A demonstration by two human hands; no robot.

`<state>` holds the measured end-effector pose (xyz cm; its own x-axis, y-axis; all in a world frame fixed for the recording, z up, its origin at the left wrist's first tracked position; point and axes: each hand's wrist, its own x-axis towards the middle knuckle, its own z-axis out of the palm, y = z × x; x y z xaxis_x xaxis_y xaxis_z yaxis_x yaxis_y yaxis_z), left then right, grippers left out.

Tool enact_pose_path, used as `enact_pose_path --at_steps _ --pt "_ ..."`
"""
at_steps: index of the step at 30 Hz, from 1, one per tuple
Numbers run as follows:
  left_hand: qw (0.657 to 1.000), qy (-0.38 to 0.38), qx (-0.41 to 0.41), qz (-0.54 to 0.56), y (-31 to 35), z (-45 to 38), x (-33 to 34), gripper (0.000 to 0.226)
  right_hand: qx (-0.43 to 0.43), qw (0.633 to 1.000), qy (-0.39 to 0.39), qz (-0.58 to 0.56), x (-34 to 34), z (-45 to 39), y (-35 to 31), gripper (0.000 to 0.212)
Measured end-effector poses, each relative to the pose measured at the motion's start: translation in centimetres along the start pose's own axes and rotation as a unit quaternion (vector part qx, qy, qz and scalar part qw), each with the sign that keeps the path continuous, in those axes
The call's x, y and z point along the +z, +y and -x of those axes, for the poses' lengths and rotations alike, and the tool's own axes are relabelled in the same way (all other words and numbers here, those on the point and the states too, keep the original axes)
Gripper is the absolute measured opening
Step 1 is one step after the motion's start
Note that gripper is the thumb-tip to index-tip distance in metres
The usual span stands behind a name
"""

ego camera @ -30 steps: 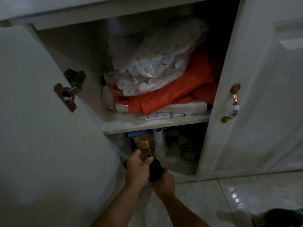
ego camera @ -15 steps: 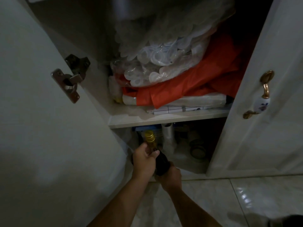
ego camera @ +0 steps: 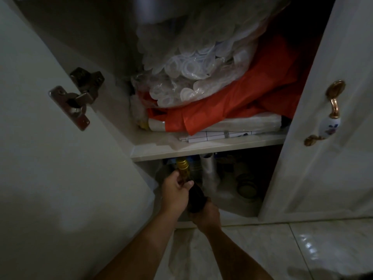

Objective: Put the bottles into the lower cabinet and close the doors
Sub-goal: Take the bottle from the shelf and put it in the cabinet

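A dark glass bottle [ego camera: 195, 197] with a gold screw cap is tilted into the mouth of the lower cabinet compartment [ego camera: 228, 203], cap just under the shelf edge [ego camera: 201, 151]. My left hand [ego camera: 175, 194] grips its neck from the left. My right hand [ego camera: 205, 216] holds its base from below. The left door [ego camera: 50, 158] stands wide open, and the right door [ego camera: 331, 118] with a gold and porcelain handle [ego camera: 327, 116] is partly open.
The upper shelf holds a clear bag of plastic lids [ego camera: 191, 65], an orange plastic sheet [ego camera: 238, 106] and flat packs. In the lower compartment stand a silver wrapped item [ego camera: 209, 172], a jar [ego camera: 247, 188] and other dim containers. Glossy floor tiles [ego camera: 302, 249] lie in front.
The view has moved closer to the cabinet. Both hands have pushed the bottle forward, so its cap now reaches just under the shelf edge.
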<state>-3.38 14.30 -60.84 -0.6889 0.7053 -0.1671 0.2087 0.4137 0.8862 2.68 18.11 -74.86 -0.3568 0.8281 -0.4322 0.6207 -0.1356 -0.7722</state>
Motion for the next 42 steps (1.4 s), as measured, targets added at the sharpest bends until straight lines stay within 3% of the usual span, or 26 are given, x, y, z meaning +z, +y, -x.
enact_pose_path --at_steps 12,33,42 --pt "1.0 0.001 -0.009 -0.029 -0.8 -2.9 -1.2 0.036 -0.047 0.997 -0.055 -0.002 0.2 -2.2 -0.7 0.056" --pt "0.999 0.029 -0.022 -0.04 -3.0 -6.7 -0.4 0.05 -0.081 0.995 -0.016 0.049 2.0 -4.7 -1.9 0.069" --pt "0.998 0.018 -0.036 -0.04 -3.5 -7.0 -0.6 0.04 -0.027 0.995 -0.033 -0.091 1.6 -4.1 -1.9 0.07"
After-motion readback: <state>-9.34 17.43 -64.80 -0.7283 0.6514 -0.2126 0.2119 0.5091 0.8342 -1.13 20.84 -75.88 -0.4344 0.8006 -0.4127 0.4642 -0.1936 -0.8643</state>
